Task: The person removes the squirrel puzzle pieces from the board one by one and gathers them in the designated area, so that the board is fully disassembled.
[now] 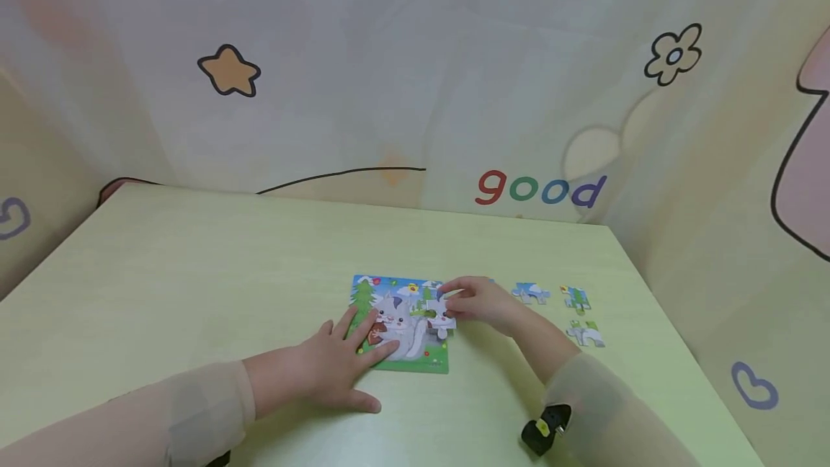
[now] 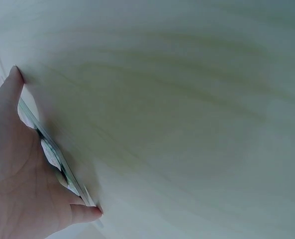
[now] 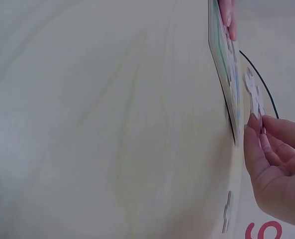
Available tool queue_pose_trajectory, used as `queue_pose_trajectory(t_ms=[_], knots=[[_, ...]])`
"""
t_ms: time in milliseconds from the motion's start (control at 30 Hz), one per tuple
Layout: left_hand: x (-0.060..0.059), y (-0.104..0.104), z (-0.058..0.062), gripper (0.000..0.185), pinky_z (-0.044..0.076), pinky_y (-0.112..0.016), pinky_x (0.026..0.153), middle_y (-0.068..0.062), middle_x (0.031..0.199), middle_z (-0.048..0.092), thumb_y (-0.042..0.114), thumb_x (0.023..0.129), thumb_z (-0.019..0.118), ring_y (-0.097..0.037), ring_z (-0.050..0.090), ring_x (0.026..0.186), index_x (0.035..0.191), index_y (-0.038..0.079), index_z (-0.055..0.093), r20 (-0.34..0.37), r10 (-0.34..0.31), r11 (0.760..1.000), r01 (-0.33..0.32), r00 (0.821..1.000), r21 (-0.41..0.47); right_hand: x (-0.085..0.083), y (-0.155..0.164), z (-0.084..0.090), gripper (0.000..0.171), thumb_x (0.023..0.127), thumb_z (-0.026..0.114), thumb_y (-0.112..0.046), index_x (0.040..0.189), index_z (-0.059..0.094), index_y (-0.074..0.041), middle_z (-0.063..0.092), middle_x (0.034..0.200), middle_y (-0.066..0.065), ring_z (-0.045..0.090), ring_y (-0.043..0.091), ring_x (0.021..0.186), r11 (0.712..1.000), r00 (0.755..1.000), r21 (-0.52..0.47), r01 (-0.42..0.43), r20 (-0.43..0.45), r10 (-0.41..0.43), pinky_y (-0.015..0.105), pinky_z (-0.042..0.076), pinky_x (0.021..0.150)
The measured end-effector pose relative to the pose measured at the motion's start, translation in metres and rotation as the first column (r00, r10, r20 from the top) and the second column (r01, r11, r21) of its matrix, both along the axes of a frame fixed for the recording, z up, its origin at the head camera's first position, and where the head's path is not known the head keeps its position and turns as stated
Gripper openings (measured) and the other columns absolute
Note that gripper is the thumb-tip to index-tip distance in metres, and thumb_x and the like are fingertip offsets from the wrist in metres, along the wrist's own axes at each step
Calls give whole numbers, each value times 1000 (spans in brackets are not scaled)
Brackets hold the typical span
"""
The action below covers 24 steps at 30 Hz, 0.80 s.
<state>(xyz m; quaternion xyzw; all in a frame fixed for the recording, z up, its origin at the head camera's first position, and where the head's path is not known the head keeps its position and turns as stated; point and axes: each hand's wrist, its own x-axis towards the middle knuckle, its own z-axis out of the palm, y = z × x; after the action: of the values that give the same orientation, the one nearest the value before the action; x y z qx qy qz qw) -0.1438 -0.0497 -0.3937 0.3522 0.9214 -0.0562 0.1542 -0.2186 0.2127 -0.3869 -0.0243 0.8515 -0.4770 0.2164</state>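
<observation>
Your right hand [image 1: 483,303] pinches one puzzle piece [image 3: 255,97] just above the right side of the board [image 1: 436,365], not touching it. Your left hand [image 1: 340,366], fingers spread, rests over its lower left, gripping nothing. Loose pieces [image 1: 586,334] sit farther right on the counter [image 1: 194,272].

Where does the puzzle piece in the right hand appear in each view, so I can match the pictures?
Head: the puzzle piece is just right of centre, below mid-height, at the fingertips of the right hand.
Left wrist: not in it.
Right wrist: the puzzle piece is at right, above mid-height.
Shared landmark: the puzzle board, seen nearly edge-on in both wrist views.
</observation>
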Motion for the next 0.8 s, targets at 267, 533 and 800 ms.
queue_pose_trajectory(t_ms=[267, 533, 800], knots=[[-1, 1, 0, 84, 28, -56, 100, -13, 155, 6, 77, 78, 40, -44, 8, 137, 149, 37, 19, -9, -3, 1000, 3, 1000, -8, 4, 19, 0, 29, 91, 56, -3, 120, 59, -1, 63, 93, 10, 61, 17, 84, 1000, 1000, -29, 3, -6, -3, 33, 50, 82], [-2, 0, -3, 84, 28, -56, 100, -13, 155, 5, 78, 78, 38, -44, 7, 138, 149, 37, 18, -11, -1, 1000, 1, 1000, -11, 8, 39, 0, 30, 92, 54, -1, 122, 55, 3, 59, 111, 17, 61, 18, 92, 997, 1000, -81, -3, -18, 1, 36, 49, 85], [0, -1, -2, 84, 27, -57, 101, -13, 155, 5, 78, 78, 38, -44, 6, 137, 149, 36, 18, -7, 1, 1000, -1, 1000, -2, 12, 55, 4, 32, 92, 56, -1, 122, 54, 5, 61, 102, 12, 61, 18, 91, 999, 999, -53, 14, -33, -16, 36, 49, 85]])
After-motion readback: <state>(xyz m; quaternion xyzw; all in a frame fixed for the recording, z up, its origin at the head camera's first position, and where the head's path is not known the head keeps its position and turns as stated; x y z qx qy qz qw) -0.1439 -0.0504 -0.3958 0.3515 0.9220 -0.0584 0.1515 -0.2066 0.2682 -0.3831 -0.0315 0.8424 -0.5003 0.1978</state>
